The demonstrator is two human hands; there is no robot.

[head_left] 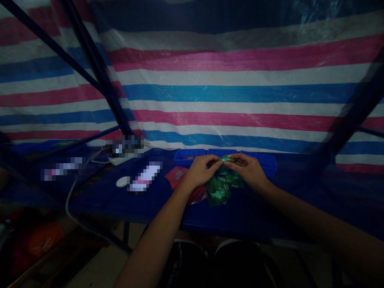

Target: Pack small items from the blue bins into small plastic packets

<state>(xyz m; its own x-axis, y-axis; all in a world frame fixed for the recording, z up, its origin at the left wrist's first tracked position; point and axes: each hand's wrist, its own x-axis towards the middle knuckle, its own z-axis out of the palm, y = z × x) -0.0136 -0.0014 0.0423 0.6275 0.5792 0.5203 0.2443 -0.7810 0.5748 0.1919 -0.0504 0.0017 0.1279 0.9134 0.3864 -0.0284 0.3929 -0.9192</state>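
Observation:
Between both hands is a small green plastic packet [227, 158], pinched at its edges over the blue table [168, 208]. My left hand [201, 169] closes thumb and fingers on its left side. My right hand [249, 168] pinches it from the right. Just below lies a heap of shiny green packets [220, 188]. A red plastic bag [177, 176] rests beside and partly under my left forearm. Behind the hands stand blue trays [190, 156] in a row; what they contain is mostly hidden or too dark to make out.
Left of the hands lie a blurred-out bright phone-like slab [146, 177] and a white round object [123, 182]. A white cable [70, 196] hangs over the table's left part. Dark metal posts [99, 76] and a striped tarp [225, 92] stand behind.

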